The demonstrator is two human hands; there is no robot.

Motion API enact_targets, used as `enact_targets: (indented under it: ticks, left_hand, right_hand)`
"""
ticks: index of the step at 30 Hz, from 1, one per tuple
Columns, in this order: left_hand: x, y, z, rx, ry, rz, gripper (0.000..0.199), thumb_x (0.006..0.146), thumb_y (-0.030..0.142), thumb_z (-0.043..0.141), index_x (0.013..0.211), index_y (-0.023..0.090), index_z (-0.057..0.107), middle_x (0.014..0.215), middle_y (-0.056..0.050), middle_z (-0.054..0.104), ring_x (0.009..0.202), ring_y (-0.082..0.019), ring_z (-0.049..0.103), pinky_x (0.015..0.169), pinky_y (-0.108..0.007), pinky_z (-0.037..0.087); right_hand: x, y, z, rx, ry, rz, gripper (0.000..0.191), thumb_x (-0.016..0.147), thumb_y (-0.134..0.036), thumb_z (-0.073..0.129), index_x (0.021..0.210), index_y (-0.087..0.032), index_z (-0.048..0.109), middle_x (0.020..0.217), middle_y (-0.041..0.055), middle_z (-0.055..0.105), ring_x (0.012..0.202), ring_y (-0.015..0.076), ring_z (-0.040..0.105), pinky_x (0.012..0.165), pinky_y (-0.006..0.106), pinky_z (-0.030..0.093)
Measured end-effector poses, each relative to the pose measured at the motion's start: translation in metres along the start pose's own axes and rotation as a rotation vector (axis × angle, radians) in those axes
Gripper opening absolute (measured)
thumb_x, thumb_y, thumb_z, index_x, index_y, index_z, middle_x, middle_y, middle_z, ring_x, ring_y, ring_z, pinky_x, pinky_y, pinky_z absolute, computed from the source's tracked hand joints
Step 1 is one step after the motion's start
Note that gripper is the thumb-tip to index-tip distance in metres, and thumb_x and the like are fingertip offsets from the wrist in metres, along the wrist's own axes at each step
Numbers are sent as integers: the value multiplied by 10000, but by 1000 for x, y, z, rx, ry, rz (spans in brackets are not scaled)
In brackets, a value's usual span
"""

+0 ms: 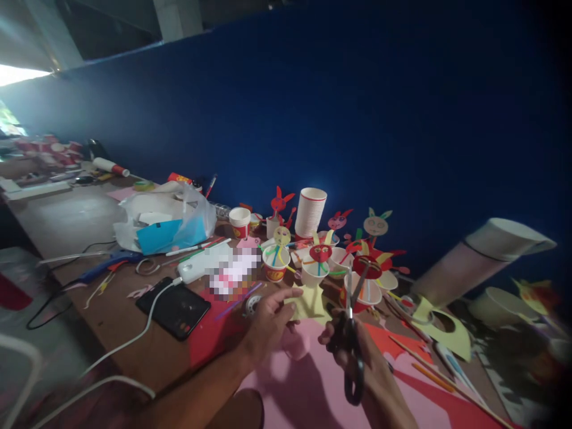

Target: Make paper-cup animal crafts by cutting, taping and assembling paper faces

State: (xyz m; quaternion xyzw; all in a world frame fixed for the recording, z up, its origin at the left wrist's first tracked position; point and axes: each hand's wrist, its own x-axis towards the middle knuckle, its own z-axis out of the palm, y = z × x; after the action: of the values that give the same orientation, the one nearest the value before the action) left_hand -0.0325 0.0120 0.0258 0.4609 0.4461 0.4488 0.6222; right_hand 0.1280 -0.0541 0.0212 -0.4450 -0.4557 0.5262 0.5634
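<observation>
My right hand (357,348) grips a pair of scissors (351,328) by its black handles, with the blades pointing up and away from me. My left hand (272,316) is closed, its thumb and fingers bent together around a small rounded piece of pink paper (298,347). Below both hands spreads a large pink paper sheet (290,393). Just beyond the fingers lies a yellow paper piece (308,302). Paper cups decorated with paper animal faces stand past it, among them one with a red face (320,252) and one with a yellow face (282,236).
A stack of paper cups (311,211) stands against the blue wall (357,107). To the left are a black phone (174,307), a white power bank (203,262), a blue glue gun (109,262) and a plastic bag (196,208). A large bottle (473,262) leans at right, near a cut yellow sheet (447,339).
</observation>
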Motion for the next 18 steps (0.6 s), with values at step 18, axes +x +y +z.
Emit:
enact_targets:
  ticks: [18]
  left_hand:
    - [-19, 14, 1, -168, -160, 23, 542, 693, 112, 563, 1212, 165, 416, 789, -14, 593, 682, -116, 566, 570, -196, 427]
  right_hand:
    - [3, -17, 19, -346, 329, 158, 416, 687, -470, 632, 992, -206, 529, 745, -5, 609, 649, 164, 626, 628, 222, 528]
